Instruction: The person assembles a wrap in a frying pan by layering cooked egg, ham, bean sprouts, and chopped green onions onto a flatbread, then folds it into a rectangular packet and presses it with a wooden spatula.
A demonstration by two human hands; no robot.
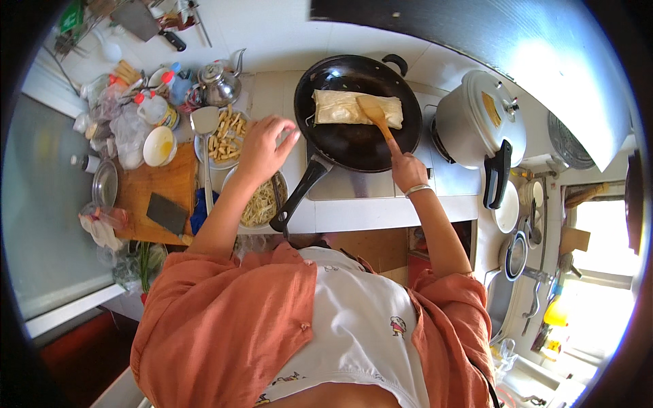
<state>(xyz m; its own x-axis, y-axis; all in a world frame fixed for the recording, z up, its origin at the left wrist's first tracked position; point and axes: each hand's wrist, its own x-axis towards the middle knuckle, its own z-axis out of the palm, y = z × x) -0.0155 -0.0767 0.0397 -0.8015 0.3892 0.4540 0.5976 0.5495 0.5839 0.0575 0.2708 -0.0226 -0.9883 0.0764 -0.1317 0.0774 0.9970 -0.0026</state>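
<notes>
My right hand (pixel 409 172) grips a wooden spatula (pixel 376 113), whose blade rests on a pale, flat folded wrap (pixel 337 108). That wrap lies across the upper half of a dark frying pan (pixel 352 148) on the stove. Left of the pan, my left hand (pixel 266 145) hovers with thumb and fingers apart, holding nothing. Beneath and beside it are a plate of pale cut strips (pixel 225 138) and a bowl of bean sprouts or noodles (pixel 259 208) with chopsticks in it. A metal turner (pixel 205 137) lies by the plate. The pan's black handle (pixel 301 194) points toward me.
A pressure cooker (pixel 472 122) stands right of the pan, its handle jutting forward. On the left are a cutting board (pixel 137 188) with a cleaver (pixel 167 213), a bowl with yellow residue (pixel 159 147), several bottles and a metal kettle (pixel 219 84). A range hood (pixel 490 35) overhangs the upper right.
</notes>
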